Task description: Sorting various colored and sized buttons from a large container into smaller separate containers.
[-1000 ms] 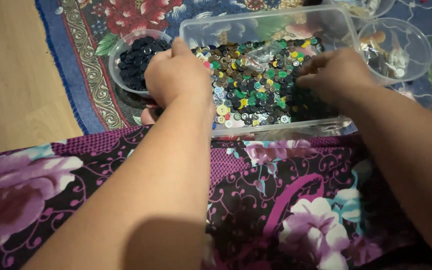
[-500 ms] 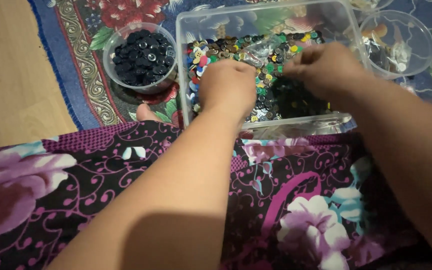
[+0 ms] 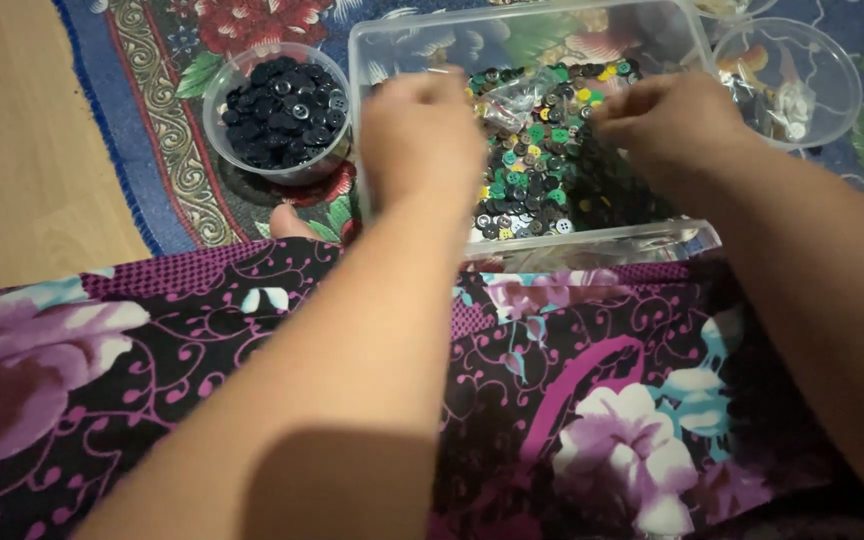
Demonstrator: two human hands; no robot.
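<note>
Head view: my left hand [image 3: 422,125] and right hand [image 3: 667,125] hover curled over mixed buttons [image 3: 542,165] in the clear tub [image 3: 392,50] at twelve o'clock; grip unclear. Black buttons fill a cup [image 3: 277,110] at ten o'clock.

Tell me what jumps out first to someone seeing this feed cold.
The clear rectangular tub of mixed coloured buttons at top centre, with the left hand and right hand both down in it. To its left, on the patterned rug, stands a small round cup filled only with dark buttons. A purple flowered cloth fills the foreground.
</note>
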